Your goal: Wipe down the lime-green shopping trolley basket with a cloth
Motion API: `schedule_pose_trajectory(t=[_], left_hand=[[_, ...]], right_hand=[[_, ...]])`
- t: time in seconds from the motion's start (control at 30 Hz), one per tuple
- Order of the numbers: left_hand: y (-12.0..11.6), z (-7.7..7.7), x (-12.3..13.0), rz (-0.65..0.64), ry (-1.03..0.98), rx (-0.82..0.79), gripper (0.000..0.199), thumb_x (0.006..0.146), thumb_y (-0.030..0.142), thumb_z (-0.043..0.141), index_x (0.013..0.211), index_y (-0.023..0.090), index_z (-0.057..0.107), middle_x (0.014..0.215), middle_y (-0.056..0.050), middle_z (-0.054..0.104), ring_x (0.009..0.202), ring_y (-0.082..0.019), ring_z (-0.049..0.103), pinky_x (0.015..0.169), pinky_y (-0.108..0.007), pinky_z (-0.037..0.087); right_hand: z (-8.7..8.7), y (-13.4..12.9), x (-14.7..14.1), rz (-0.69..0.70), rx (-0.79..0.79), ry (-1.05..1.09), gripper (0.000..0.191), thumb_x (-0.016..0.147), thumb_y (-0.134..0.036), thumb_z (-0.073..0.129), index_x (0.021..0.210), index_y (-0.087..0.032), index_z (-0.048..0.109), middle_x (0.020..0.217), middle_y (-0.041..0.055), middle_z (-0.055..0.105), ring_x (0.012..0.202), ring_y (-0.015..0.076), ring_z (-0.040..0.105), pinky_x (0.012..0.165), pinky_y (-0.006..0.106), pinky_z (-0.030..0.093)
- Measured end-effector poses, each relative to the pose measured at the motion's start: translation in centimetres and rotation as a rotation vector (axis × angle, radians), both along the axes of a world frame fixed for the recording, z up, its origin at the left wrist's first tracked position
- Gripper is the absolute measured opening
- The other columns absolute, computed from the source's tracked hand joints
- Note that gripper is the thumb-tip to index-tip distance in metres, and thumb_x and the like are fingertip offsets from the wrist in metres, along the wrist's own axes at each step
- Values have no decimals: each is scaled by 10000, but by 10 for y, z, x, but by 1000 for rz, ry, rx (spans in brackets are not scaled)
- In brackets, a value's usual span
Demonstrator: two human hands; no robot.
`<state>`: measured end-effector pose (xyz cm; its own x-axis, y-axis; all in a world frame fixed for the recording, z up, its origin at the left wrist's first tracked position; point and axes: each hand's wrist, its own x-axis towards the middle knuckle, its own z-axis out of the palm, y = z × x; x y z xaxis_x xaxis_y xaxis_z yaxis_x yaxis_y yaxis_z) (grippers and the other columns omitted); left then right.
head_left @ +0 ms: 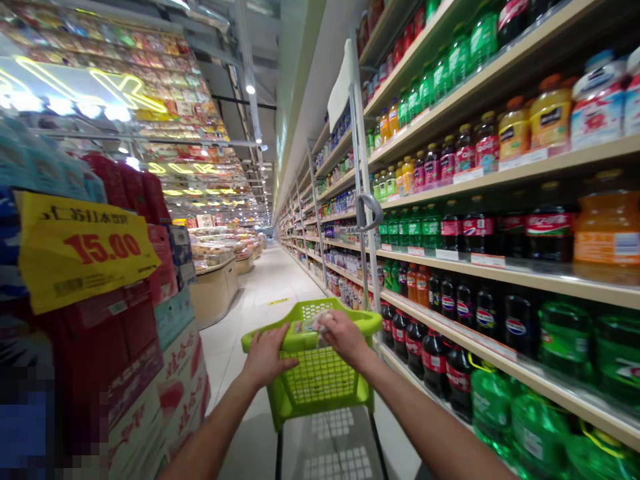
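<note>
Our left hand (267, 357) is closed over the left part of the green cart handle (300, 343), its fingers on top and its thumb stretched inward along the near side. Our right hand (345, 337) is bent into a loose fist at the right part of that handle, with a crumpled whitish thing (325, 323) caught in its fingers; it is too blurred for us to tell what it is, or how firmly that hand also grips the bar. Just below both hands hangs the latticed green basket (320, 380) of the cart, straight in front of us and carried on dark legs

Close on our right runs long shelving (575, 157) packed with drinks: large green bottles (535, 427) at the bottom, dark bottles with red labels (433, 353) beside them, and dark bottles with round blue-and-red logos (486, 315) a shelf higher. Close on our left stand stacked cartons (183, 380), with a yellow price sign (90, 250) reading 15.00 above them. Ahead, the pale floor (273, 270) stretches between the shelving and a rounded display stand (215, 293), while yellow neon lettering (127, 90) glows high on the left
</note>
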<state>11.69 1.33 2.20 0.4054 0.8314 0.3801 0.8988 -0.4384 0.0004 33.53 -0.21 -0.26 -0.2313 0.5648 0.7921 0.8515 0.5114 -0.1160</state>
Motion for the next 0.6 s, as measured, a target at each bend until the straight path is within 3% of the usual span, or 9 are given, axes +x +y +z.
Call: schedule_pose_trajectory(t=[0.1, 0.17, 0.23, 0.4, 0.47, 0.6], left_hand=[[-1, -2, 3, 7, 0, 37, 740, 637, 466, 591, 1286, 184, 376, 1180, -82, 550, 1103, -258, 457, 1010, -424, 217], [-3, -3, 5, 20, 0, 55, 740, 640, 475, 591, 1284, 178, 380, 1169, -87, 552, 1094, -263, 457, 1009, -431, 213], [-5, -4, 9, 34, 3, 62, 735, 645, 477, 588, 1281, 172, 384, 1152, -89, 557, 1078, -266, 461, 1004, -436, 216], [-6, -6, 12, 45, 19, 80, 698, 669, 459, 570, 1285, 197, 375, 1129, -71, 561, 1059, -254, 468, 995, -417, 229], [-5, -6, 9, 48, 25, 85, 682, 680, 448, 562, 1287, 202, 371, 1127, -69, 561, 1057, -249, 469, 993, -410, 229], [-7, -6, 8, 46, 18, 86, 653, 700, 428, 545, 1286, 200, 371, 1120, -66, 563, 1056, -242, 465, 999, -409, 215]], right_hand=[[-13, -1, 62, -151, 92, 122, 217, 814, -172, 433, 973, -189, 580, 1023, 90, 567, 978, 209, 508, 840, 355, 434], [-18, -1, 79, -227, 116, 166, 212, 809, -172, 424, 947, -179, 584, 1003, 102, 568, 977, 227, 509, 849, 393, 435], [-20, -2, 66, -206, 126, 168, 219, 795, -154, 424, 948, -166, 582, 1002, 111, 569, 993, 232, 502, 867, 400, 428], [-17, -8, 1, -34, 184, 154, 218, 770, -193, 493, 974, -185, 571, 1066, 95, 556, 1031, 228, 473, 890, 372, 417], [-16, -8, 4, -26, 166, 138, 181, 771, -197, 493, 929, -201, 581, 991, 76, 577, 957, 218, 500, 840, 356, 440], [-18, 1, 55, -136, 149, 197, 316, 741, -105, 428, 1018, -171, 565, 941, 85, 592, 918, 213, 518, 815, 364, 447]])
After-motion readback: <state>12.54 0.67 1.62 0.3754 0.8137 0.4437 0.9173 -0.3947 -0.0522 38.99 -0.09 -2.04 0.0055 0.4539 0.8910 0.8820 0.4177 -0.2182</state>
